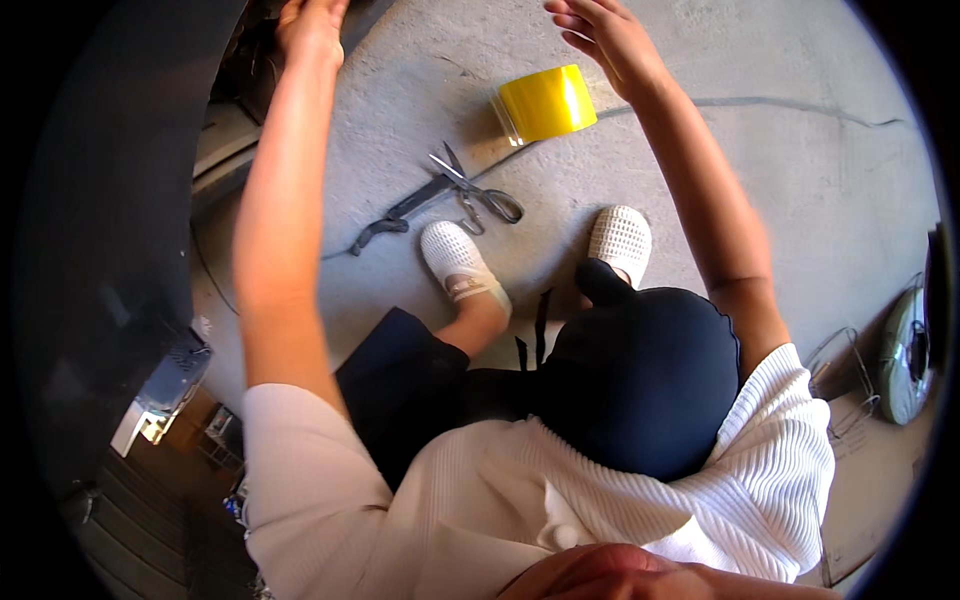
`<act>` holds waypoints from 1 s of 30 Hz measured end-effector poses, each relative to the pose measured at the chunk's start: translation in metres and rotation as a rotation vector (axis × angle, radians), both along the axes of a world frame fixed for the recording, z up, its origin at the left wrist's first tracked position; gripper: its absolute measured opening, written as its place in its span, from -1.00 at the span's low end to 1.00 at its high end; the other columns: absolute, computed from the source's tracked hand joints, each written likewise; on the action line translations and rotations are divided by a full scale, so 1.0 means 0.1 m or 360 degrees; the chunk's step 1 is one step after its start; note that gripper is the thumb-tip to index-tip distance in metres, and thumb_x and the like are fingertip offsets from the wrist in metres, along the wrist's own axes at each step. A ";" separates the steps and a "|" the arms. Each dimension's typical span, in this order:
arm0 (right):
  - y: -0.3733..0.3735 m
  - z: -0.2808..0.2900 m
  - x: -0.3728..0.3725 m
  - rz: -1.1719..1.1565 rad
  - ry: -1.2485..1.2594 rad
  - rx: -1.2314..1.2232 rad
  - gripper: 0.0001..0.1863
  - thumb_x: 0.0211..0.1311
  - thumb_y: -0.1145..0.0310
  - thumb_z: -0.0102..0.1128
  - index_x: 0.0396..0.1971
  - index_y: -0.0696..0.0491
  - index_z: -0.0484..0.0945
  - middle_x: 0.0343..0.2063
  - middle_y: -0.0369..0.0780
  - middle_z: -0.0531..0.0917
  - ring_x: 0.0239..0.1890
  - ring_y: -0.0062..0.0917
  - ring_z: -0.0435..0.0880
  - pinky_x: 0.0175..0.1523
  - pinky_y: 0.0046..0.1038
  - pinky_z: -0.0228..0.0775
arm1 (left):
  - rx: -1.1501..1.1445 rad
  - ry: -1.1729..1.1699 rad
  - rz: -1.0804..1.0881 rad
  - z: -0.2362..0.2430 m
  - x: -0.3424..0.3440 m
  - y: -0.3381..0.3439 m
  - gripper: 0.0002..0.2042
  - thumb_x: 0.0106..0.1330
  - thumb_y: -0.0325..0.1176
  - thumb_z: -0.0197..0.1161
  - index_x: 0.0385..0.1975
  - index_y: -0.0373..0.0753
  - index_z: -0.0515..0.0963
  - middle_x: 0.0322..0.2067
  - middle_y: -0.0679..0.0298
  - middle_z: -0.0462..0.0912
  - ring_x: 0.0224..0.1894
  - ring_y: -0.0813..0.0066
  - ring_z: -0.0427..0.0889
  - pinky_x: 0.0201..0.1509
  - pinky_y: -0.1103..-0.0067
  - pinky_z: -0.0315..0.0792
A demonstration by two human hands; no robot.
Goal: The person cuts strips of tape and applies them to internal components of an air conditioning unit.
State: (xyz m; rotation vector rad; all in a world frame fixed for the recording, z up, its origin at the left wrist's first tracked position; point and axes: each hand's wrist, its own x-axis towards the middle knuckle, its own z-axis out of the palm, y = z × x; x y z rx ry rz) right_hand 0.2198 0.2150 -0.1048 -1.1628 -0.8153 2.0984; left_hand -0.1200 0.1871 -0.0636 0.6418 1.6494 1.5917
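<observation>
From the head view, the person sits on a grey concrete floor [760,170] with both arms stretched up and forward, and the roll of yellow tape [545,102] lying on its side makes the handiest marker. The right hand [605,35] hovers just up and to the right of the roll, not touching it, fingers loosely spread and slightly curled with nothing in them; its fingertips run close to the top edge, so the farthest ones are partly cut off. The left hand [310,25] is well off to the left of the roll, at the very top of the picture against something dark; the frame slices it off, and I cannot tell whether its fingers grip anything or how far they are open. Just below and left of the roll lie metal scissors [470,185], blades apart, next to a dark strap-like strip [395,220] whose make is hard to read. Below the roll, two white mesh shoes [455,260] point toward it. Far right of the roll, a wire frame [845,385] and a round pale object [905,355] sit at the rim, bent and too squeezed to identify. The whole left side is a dark blur.
</observation>
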 end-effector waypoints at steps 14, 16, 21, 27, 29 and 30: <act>-0.37 0.67 0.35 0.1661 -0.1363 0.1918 -0.22 0.08 0.16 0.41 0.28 -0.13 0.20 0.23 -0.14 0.32 0.24 -0.22 0.40 0.28 -0.17 0.36 | -0.0849 0.0964 -0.1780 -0.61 0.87 -1.04 -0.30 -0.01 -0.68 0.09 0.23 0.00 0.37 0.02 0.14 0.45 0.05 0.31 0.48 0.11 0.49 0.43; -0.47 0.61 0.30 0.1711 -0.1509 0.2140 -0.09 0.00 0.10 0.45 0.33 -0.20 0.10 0.25 -0.16 0.30 0.28 -0.22 0.33 0.33 -0.11 0.21 | -0.0877 0.1039 -0.1889 -0.76 0.99 -0.91 -0.32 -0.04 -0.64 0.15 0.20 0.00 0.40 -0.01 0.13 0.45 0.04 0.27 0.49 0.09 0.46 0.44; -0.65 0.37 0.18 0.1706 -0.1603 0.2485 0.13 -0.13 0.08 0.51 0.41 -0.28 -0.09 0.23 -0.20 0.29 0.32 -0.25 0.25 0.38 -0.05 0.01 | -0.0876 0.1045 -0.1866 -0.78 1.10 -0.81 -0.41 -0.07 -0.51 0.27 0.10 -0.08 0.47 -0.04 0.12 0.49 0.03 0.22 0.50 0.02 0.41 0.48; -0.70 0.18 0.11 0.1591 -0.1551 0.2443 -0.05 -0.08 0.22 0.48 0.32 -0.10 0.12 0.11 -0.15 0.41 0.17 -0.20 0.44 0.26 -0.22 0.33 | -0.1167 0.0907 -0.1938 -0.87 1.11 -0.84 -0.47 -0.09 -0.46 0.28 0.03 -0.16 0.51 -0.06 0.09 0.54 0.02 0.19 0.53 0.05 0.39 0.46; -0.67 0.18 0.17 0.1493 -0.1368 0.2437 -0.12 -0.09 0.28 0.48 0.26 -0.05 0.19 0.07 -0.10 0.43 0.11 -0.17 0.49 0.19 -0.27 0.42 | -0.0904 0.1103 -0.1972 -0.86 1.13 -0.90 -0.48 -0.10 -0.46 0.28 0.01 -0.15 0.53 -0.04 0.10 0.54 0.03 0.18 0.52 0.08 0.41 0.43; -0.65 0.21 0.19 0.1444 -0.1269 0.2433 -0.16 -0.10 0.31 0.48 0.24 -0.02 0.22 0.06 -0.08 0.44 0.08 -0.16 0.51 0.15 -0.29 0.47 | -0.0777 0.1201 -0.1979 -0.85 1.12 -0.93 -0.49 -0.10 -0.46 0.28 -0.01 -0.15 0.54 -0.03 0.11 0.53 0.03 0.17 0.52 0.10 0.42 0.42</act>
